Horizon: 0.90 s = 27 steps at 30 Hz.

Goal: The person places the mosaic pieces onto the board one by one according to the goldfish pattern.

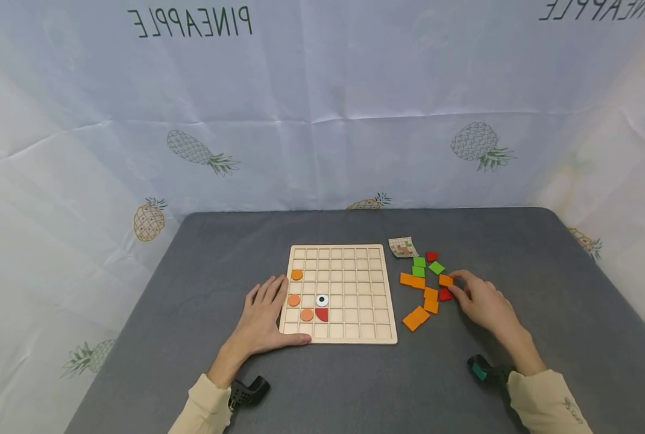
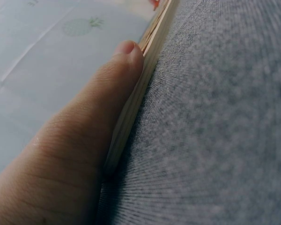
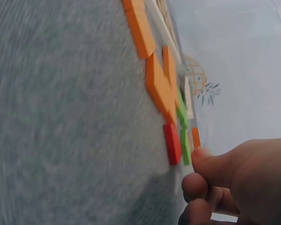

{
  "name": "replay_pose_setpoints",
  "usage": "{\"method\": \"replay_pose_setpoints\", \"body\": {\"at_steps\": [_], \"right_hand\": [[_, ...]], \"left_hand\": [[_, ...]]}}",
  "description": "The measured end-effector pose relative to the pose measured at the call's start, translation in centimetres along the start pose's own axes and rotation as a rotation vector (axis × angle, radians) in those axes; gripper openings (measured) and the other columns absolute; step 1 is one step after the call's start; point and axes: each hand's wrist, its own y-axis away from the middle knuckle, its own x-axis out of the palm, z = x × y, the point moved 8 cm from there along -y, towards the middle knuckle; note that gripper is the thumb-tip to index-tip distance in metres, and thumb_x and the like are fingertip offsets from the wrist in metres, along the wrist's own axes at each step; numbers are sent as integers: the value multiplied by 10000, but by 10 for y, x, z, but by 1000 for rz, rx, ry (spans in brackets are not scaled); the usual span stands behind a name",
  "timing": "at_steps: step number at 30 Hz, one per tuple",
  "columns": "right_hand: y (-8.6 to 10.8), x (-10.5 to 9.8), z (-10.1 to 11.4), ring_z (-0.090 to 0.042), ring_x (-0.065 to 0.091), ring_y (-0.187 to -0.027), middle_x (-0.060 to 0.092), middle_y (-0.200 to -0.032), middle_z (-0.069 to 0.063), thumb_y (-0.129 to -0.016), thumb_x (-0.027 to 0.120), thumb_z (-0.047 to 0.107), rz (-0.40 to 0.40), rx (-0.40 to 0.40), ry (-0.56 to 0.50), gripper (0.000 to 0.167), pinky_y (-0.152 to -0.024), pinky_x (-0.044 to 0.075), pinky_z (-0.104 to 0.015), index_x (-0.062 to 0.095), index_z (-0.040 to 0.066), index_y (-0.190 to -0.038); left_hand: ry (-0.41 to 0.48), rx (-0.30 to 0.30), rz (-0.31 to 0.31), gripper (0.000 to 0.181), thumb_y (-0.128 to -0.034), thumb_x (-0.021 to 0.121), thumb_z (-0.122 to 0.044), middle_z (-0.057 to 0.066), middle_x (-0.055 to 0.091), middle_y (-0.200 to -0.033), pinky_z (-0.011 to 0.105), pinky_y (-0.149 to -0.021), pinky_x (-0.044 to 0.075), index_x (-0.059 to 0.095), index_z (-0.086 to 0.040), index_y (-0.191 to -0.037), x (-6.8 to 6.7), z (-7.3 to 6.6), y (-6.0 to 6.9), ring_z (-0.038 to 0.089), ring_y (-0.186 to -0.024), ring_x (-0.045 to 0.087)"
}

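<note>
My left hand (image 1: 261, 320) rests against the left edge and lower left corner of a wooden grid board (image 1: 363, 292), fingers spread. In the left wrist view its thumb (image 2: 114, 77) lies along the board's side. Thumb and fingers of my right hand (image 1: 487, 304) pinch an orange square tile (image 3: 195, 137), raised above the table in the right wrist view. Close by lies a red piece (image 1: 445, 294). On the board sit several orange discs (image 1: 307, 314), a white eye disc (image 1: 322, 300) and a red quarter-circle piece (image 1: 321, 314) directly below it.
Several orange tiles (image 1: 431, 306) and green tiles (image 1: 418, 272) lie loose right of the board, with another red piece (image 1: 432, 256) behind. A small printed card (image 1: 403, 247) lies near the board's upper right corner. The grey table (image 1: 349, 386) meets a pineapple-print curtain (image 1: 322, 163).
</note>
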Motion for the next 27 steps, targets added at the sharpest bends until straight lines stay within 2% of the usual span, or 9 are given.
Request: {"method": "replay_pose_setpoints", "body": {"at_steps": [10,19,27], "right_hand": [[2,-1,32,-149,411,-503,510,-636,-21,-1033,599,197,-7,-30,-2,403,-465,314,-271,561,-37,-1359],[-2,3,60,-139,412,-478,480,-600,-2,-1034,608,221,-15,-76,-19,389,-443,303,-253,587,16,-1363],[-8,9,83,-139,436,-486,500,-626,-16,-1032,613,215,0,-115,-46,377,-445,344,-266,589,50,-1370]], "left_hand": [[7,0,-6,1316,-691,664,-856,143,271,-1695,623,-1223,176,191,-81,-1644,1,1,0,361,-1575,226],[-6,0,-6,1317,-690,654,-869,136,274,-1695,625,-1225,184,191,-90,-1646,0,1,0,356,-1573,230],[5,1,-5,1312,-695,652,-866,138,272,-1695,624,-1225,177,190,-88,-1645,0,0,0,358,-1576,226]]}}
